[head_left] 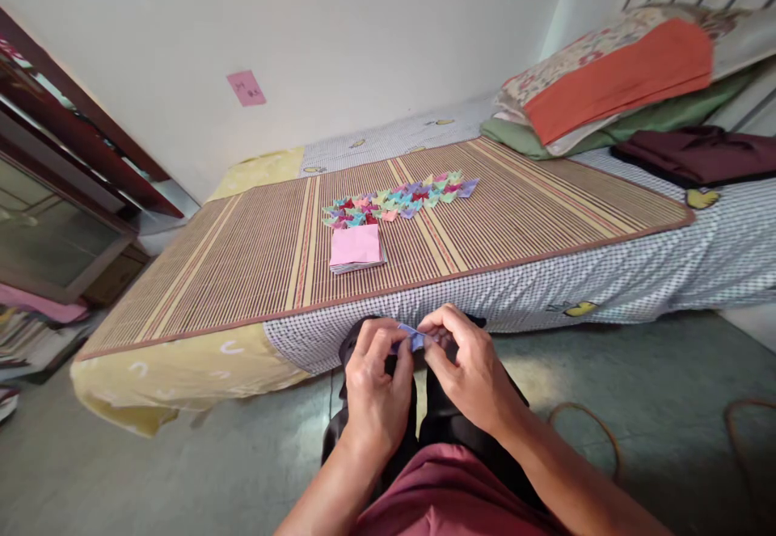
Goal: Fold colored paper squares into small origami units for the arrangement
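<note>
A small folded blue paper (413,337) is held above my knees, in front of the bed's edge. My left hand (379,370) pinches its left side between thumb and fingers. On the right side, my right hand (459,356) grips the paper with thumb and fingertips. Beyond my hands, a stack of paper squares with a pink sheet on top (355,246) lies on the striped mat. Just behind the stack, several small folded papers in many colours (403,199) spread in a band to the right.
The striped mat (242,261) covers much of the bed. Folded cloths with an orange piece (624,79) and a dark maroon cloth (697,154) lie at the right. A pink note (246,88) is on the wall. A brown cord (591,413) lies on the floor.
</note>
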{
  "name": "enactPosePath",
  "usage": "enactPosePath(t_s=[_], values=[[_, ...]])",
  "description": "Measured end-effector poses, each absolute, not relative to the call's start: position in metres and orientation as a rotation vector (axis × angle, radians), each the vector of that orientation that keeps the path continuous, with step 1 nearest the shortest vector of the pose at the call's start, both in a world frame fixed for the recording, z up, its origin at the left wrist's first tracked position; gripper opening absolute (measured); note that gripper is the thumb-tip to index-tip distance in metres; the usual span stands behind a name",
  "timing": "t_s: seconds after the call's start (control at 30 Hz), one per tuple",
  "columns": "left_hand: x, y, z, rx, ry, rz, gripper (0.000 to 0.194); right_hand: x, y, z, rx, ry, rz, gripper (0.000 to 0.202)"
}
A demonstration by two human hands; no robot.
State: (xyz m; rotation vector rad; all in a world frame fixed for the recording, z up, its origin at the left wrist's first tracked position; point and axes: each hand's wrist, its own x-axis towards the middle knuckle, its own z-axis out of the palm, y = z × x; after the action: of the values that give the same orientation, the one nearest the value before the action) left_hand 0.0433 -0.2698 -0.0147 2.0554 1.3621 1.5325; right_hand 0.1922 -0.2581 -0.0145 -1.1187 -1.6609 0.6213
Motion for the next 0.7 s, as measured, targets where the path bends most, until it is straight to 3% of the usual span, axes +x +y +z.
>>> enactPosePath(t_s=[0.27,0.5,0.7], values=[[0.047,-0.273,-0.024,2.162,1.337,1.54,0.024,0.194,-0.255,-0.017,-1.187,-1.654,0.736,0.009],[0.048,-0.269,-0.018,1.975,1.342,1.524,0.017,0.194,-0.253,-0.025,-1.207,-1.836,0.335,0.018],[0.046,-0.266,-0.02,1.532,1.371,1.303,0.011,0.2,-0.252,-0.025,-1.217,-1.912,0.192,0.021]])
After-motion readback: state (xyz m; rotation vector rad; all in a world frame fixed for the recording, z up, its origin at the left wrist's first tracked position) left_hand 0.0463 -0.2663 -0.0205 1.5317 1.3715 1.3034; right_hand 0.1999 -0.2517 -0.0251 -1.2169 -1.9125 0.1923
